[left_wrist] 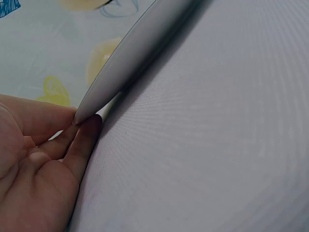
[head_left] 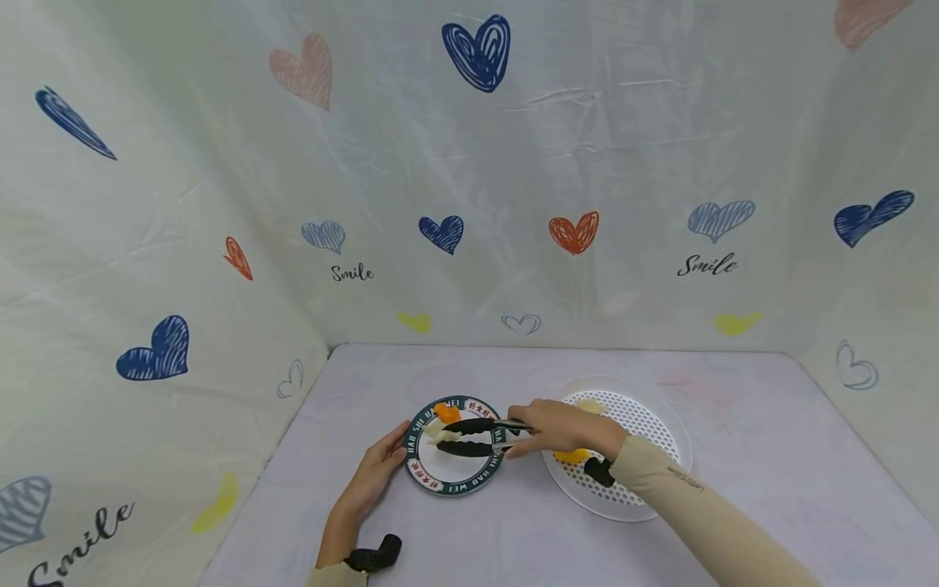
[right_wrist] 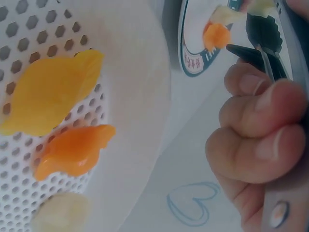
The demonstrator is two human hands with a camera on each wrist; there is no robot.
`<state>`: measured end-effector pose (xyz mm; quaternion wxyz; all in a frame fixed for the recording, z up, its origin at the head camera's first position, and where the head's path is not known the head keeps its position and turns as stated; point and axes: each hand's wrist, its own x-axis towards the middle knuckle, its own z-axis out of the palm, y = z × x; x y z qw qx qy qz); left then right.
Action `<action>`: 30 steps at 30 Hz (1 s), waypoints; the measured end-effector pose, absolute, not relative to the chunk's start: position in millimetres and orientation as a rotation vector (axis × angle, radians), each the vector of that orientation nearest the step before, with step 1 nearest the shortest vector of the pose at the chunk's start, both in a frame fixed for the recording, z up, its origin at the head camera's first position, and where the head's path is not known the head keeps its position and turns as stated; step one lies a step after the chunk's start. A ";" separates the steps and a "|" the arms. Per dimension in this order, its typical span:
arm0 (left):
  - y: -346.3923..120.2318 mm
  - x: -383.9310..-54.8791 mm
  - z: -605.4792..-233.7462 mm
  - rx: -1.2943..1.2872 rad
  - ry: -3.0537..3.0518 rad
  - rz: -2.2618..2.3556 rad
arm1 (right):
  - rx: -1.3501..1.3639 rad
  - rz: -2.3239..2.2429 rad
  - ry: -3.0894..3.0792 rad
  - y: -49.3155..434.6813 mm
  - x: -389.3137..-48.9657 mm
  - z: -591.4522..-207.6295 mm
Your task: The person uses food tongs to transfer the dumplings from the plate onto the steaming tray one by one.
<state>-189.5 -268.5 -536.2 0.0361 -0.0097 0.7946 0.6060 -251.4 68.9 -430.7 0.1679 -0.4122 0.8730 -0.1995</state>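
As the right hand [head_left: 559,427] grips — tongs [head_left: 474,425] overhang the plate [head_left: 453,470].

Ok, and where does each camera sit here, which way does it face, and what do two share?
Head: worn on the person's head, looking forward and down at the table, plate and perforated tray; left hand, right hand and sleeves show.
Left wrist: worn on that wrist, looking low across the table at the plate edge-on; the left hand shows, pinching the rim.
Right wrist: worn on that wrist, looking at the tray and plate; the right hand shows, gripping tongs.
Shared: head and right wrist both show plate, tray and tongs.
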 end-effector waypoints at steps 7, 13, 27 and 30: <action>-267.8 -190.9 -537.2 -0.060 2.417 1.877 | -1.160 -0.672 2.492 90.0 -247.1 -427.6; -267.4 -191.2 -537.0 -0.053 2.399 1.899 | -1.164 -0.743 2.515 114.5 -240.2 -421.5; -267.2 -188.0 -536.1 -0.057 2.421 1.882 | -1.029 -0.773 2.576 171.1 -229.1 -417.9; -267.1 -187.4 -536.0 -0.049 2.419 1.885 | -1.023 -0.802 2.581 182.0 -227.6 -419.7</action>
